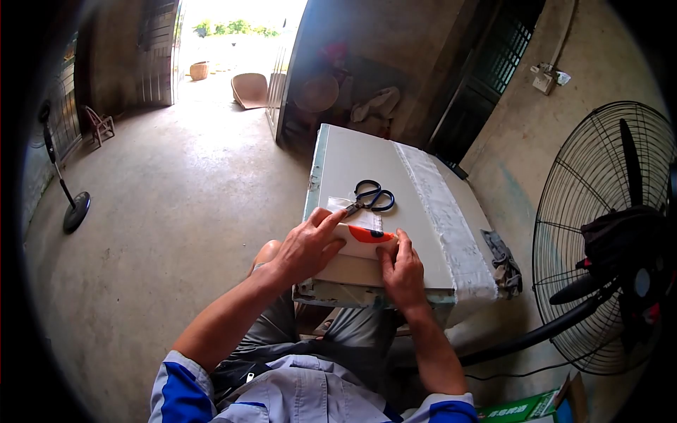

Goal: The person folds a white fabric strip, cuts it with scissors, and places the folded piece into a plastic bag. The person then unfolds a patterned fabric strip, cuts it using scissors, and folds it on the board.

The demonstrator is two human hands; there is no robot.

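Note:
Between my two hands is a flat white piece with an orange and black print (pixel 368 235), held above the near part of the table. My left hand (pixel 309 245) pinches its left end, thumb below and fingers along the top. At the right end, my right hand (pixel 402 266) grips it between thumb and forefinger. Just beyond lies a pair of scissors (pixel 374 197) with dark blue loop handles, its blades pointing toward my left fingers. Under the scissors is a small whitish sheet (pixel 343 204), partly hidden by the held piece.
The white-topped table (pixel 352 155) carries a long pale cloth strip (pixel 444 211) along its right side. A dark rag (pixel 502 261) hangs at the right edge. A large black fan (pixel 606 240) stands close on the right, above a green carton (pixel 522 409). A smaller fan (pixel 76 211) is far left.

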